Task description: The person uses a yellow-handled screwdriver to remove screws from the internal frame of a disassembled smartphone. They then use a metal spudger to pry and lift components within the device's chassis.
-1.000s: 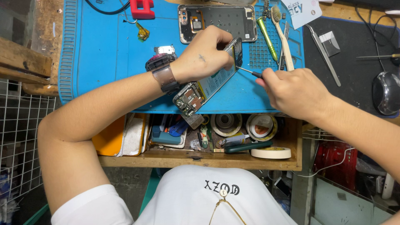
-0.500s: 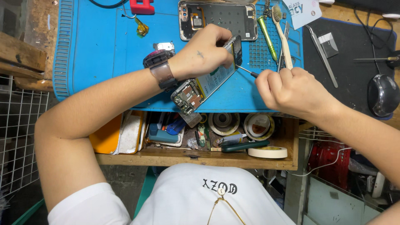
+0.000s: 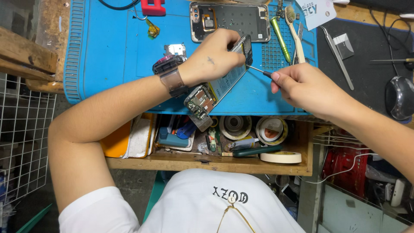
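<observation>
Since a second ago our left hand (image 3: 213, 56) has kept gripping the opened phone (image 3: 217, 84) tilted at the mat's (image 3: 108, 51) front edge, while our right hand (image 3: 302, 86) has kept the screwdriver (image 3: 258, 71) tip at its upper end.

An opened phone (image 3: 217, 86) lies on a mat (image 3: 112, 56) on the tabletop (image 3: 366, 51), the left hand (image 3: 215, 58) on it and the right hand (image 3: 306, 88) just right. Behind it lies a back cover (image 3: 233, 21) — tweezers (image 3: 338, 56) farther right. In front, an open drawer (image 3: 207, 162) holds tape rolls (image 3: 254, 129).
</observation>
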